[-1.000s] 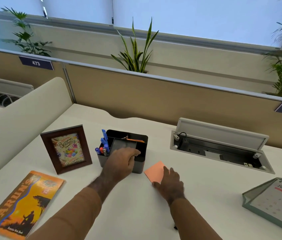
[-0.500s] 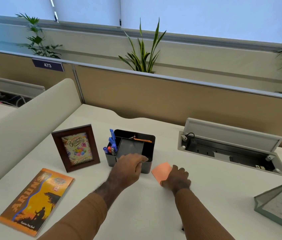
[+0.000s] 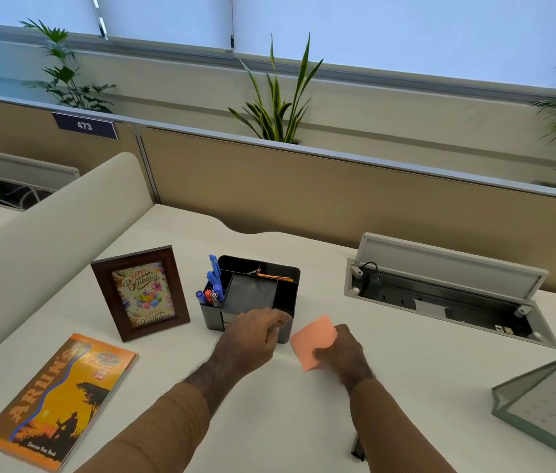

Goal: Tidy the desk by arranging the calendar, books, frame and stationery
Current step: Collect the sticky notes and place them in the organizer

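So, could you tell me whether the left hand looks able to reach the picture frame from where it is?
Probably yes: the left hand rests at the organizer's front, and the picture frame stands just left of it with bare desk between.

Bare desk (image 3: pixel 406 377) lies open between the black organizer (image 3: pixel 256 298), cable tray (image 3: pixel 447 295) and calendar (image 3: pixel 549 404).

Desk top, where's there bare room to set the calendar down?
Bare desk lies between the cable box and the calendar, and behind the organizer toward the partition. It is crowded around the frame, book, organizer, both hands and the orange notes.
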Demonstrator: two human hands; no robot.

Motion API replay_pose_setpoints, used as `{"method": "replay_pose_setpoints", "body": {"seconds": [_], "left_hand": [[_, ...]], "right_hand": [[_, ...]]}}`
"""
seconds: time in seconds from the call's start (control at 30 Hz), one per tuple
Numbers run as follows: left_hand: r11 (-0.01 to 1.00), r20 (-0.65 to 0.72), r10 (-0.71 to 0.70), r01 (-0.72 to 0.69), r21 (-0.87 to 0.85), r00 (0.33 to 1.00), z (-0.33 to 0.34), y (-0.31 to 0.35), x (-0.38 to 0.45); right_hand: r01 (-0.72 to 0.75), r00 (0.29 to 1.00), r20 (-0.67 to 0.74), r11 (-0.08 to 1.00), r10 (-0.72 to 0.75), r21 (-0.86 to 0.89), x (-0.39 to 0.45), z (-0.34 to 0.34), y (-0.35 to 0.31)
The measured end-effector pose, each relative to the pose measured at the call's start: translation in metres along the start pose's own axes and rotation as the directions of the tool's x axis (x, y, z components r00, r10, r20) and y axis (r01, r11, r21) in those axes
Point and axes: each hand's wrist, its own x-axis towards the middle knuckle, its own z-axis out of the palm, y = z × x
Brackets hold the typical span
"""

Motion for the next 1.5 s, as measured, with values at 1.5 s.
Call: {"method": "replay_pose_setpoints", "body": {"seconds": [1.5], "left_hand": [[0.749,0.080,-0.050,-0.015,0.662,0.996,-0.024,-0.005,0.124]], "right_hand": [[0.212,0.885,-0.460,0.942,-0.071,0.261,-0.139,-0.115,0.134]]}}
